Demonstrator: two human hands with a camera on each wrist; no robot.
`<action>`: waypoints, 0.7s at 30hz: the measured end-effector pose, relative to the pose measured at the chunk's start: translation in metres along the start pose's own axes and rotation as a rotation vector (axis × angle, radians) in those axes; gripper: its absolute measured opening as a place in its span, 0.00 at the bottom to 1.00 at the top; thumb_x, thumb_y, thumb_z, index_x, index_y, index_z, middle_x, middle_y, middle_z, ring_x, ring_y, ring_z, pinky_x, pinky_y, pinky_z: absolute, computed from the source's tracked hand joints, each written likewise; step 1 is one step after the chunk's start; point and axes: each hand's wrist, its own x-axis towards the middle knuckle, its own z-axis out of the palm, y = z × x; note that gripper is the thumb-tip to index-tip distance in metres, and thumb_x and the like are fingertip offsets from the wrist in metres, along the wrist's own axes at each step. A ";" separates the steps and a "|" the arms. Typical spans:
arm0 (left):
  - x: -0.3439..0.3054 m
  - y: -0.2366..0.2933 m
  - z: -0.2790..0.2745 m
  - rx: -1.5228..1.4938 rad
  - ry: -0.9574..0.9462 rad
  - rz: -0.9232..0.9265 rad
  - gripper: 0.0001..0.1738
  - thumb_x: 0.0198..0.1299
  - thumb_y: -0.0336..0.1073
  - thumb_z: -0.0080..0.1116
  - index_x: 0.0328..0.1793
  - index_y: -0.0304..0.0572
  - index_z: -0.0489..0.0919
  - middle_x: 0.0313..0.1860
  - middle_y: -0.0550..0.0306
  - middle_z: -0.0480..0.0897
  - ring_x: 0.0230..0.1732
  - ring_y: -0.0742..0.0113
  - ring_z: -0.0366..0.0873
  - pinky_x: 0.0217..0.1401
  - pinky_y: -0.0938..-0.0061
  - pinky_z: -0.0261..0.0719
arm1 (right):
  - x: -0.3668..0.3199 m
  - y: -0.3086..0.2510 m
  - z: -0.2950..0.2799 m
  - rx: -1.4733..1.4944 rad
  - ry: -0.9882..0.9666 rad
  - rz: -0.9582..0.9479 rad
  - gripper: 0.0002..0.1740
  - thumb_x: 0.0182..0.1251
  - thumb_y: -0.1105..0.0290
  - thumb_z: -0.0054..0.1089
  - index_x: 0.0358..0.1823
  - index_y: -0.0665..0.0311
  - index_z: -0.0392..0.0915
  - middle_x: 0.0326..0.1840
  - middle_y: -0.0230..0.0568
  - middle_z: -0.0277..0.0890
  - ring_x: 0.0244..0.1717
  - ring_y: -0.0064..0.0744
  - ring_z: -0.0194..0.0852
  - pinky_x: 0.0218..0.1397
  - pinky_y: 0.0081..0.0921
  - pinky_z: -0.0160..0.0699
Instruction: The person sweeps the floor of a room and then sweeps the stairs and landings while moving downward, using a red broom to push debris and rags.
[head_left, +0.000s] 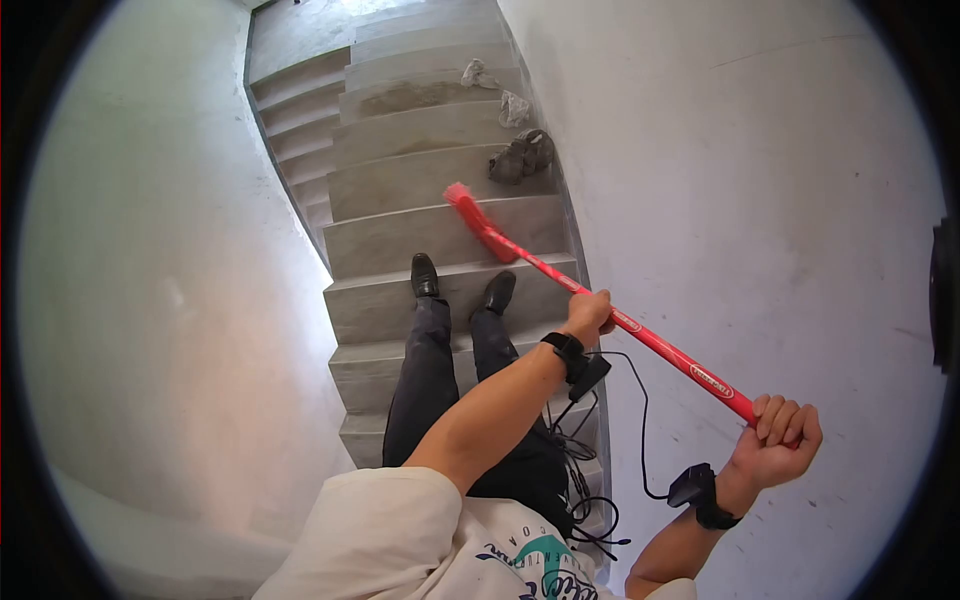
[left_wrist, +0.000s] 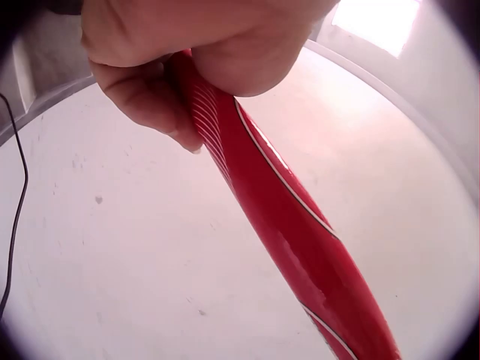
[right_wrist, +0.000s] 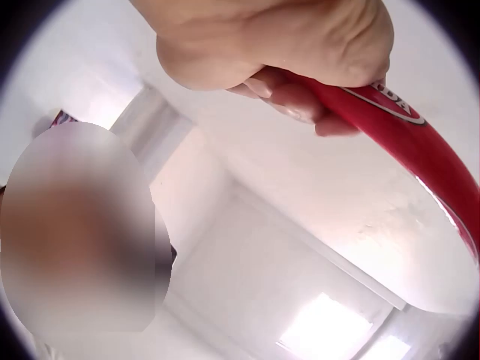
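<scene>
A red broom slants across the head view, its red head low over the steps with pale bristles toward the upper left. The left hand grips the handle partway down; in the left wrist view that hand has its fingers curled round the red shaft. Near the handle's upper end, the right hand is wrapped round it. The right wrist view shows the right hand curled round the handle, which carries a pale-edged logo.
Grey stairs run up the head view, with the person's dark shoes on them. Along the right wall lie a dark crumpled bundle and pale crumpled pieces. Black cables hang between the wrists and beside the legs.
</scene>
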 end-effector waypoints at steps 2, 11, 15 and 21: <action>0.000 0.016 -0.034 0.025 0.093 0.079 0.09 0.58 0.32 0.50 0.31 0.31 0.71 0.23 0.51 0.75 0.17 0.62 0.76 0.16 0.68 0.73 | 0.006 0.025 0.006 0.033 0.111 0.060 0.21 0.65 0.65 0.42 0.15 0.51 0.48 0.09 0.28 0.44 0.13 0.23 0.39 0.27 0.27 0.55; -0.016 0.091 -0.150 -0.123 0.362 0.464 0.13 0.58 0.37 0.51 0.28 0.32 0.73 0.21 0.53 0.75 0.17 0.62 0.75 0.17 0.71 0.76 | -0.019 0.095 0.048 0.236 -0.131 0.290 0.19 0.64 0.67 0.45 0.16 0.53 0.51 0.12 0.29 0.49 0.18 0.25 0.51 0.40 0.32 0.64; -0.006 0.109 -0.196 -0.061 0.521 0.479 0.15 0.59 0.39 0.51 0.31 0.30 0.75 0.23 0.50 0.78 0.19 0.61 0.78 0.20 0.69 0.78 | -0.028 0.143 0.078 0.279 -0.114 0.505 0.19 0.69 0.68 0.47 0.18 0.56 0.56 0.15 0.30 0.54 0.23 0.28 0.58 0.52 0.38 0.69; 0.021 0.078 -0.219 0.086 0.321 0.319 0.16 0.62 0.38 0.44 0.34 0.31 0.76 0.26 0.46 0.81 0.20 0.56 0.80 0.20 0.65 0.80 | -0.055 0.152 0.092 0.113 -0.470 0.280 0.20 0.64 0.72 0.44 0.14 0.57 0.52 0.14 0.32 0.53 0.21 0.29 0.56 0.45 0.37 0.69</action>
